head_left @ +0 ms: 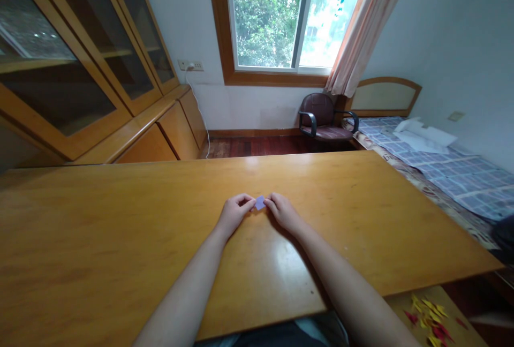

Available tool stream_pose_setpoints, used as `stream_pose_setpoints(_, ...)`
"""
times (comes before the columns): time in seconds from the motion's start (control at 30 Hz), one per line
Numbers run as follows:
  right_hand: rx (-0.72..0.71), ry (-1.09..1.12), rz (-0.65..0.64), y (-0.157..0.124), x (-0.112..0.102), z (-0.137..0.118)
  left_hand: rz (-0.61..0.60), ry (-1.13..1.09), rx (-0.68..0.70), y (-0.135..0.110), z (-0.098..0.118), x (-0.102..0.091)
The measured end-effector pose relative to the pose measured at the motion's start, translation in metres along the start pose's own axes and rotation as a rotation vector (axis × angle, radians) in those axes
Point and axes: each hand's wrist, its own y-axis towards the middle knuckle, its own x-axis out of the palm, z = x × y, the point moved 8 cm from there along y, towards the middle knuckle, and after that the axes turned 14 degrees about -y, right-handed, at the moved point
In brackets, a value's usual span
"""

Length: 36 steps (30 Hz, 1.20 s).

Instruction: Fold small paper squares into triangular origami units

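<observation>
A small pale purple piece of paper [260, 202] lies on the wooden table [120, 229], near its middle. My left hand [234, 213] pinches the paper's left edge with curled fingers. From the other side, my right hand [283, 211] pinches its right edge. Both hands rest on the tabletop and cover part of the paper.
Several small yellow and red folded paper pieces [431, 321] lie on a lower surface at the bottom right. A bed [453, 170] stands to the right of the table, a dark red chair [325, 117] under the window, and glass-door cabinets [80, 68] at the left.
</observation>
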Motion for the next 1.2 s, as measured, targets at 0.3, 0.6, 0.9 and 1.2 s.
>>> stream_pose_setpoints(0.3,0.032,0.065,0.016,0.0,-0.005,0.002,0.048,-0.053,0.02,0.001,0.0,-0.007)
stream_pose_setpoints(0.6,0.016,0.179,-0.024,-0.001,-0.005,-0.004,0.016,-0.036,0.034,0.002,-0.003,-0.006)
stream_pose_setpoints(0.9,0.149,0.464,-0.068,-0.004,-0.003,0.009,0.034,0.088,0.201,-0.005,0.013,-0.001)
stream_pose_setpoints(1.2,0.159,0.581,-0.098,-0.004,-0.003,0.008,-0.07,0.287,0.526,-0.019,0.029,0.016)
